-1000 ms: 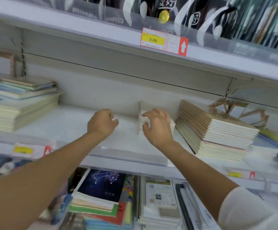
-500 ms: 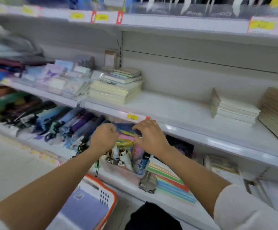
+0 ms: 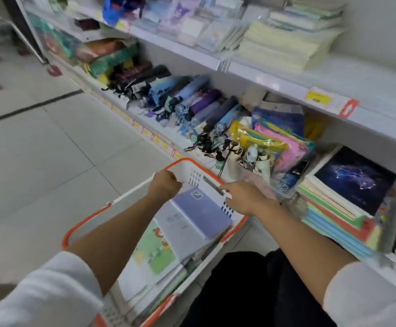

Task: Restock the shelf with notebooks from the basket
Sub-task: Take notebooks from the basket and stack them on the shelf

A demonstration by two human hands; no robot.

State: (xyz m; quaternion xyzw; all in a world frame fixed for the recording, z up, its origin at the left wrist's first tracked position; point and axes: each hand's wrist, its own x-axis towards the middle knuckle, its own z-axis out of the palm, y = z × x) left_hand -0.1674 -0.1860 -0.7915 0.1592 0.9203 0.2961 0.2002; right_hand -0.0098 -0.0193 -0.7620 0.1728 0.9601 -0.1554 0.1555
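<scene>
Hands apart over the basket [image 3: 185, 160]: left hand [image 3: 165, 186] curled, grip unclear; right hand [image 3: 244, 197] relaxed. Hasty pull could slide the purple notebook [image 3: 201, 213] off its tilted pile.

Light: bright, even, from above; soft shadow beneath the long white shelf boards [image 3: 275, 82], glare patches on their front edge. Pale glossy floor tiles [image 3: 38, 161] washed out. Blur: motion smear overall, heaviest at top edge and right corners.
</scene>
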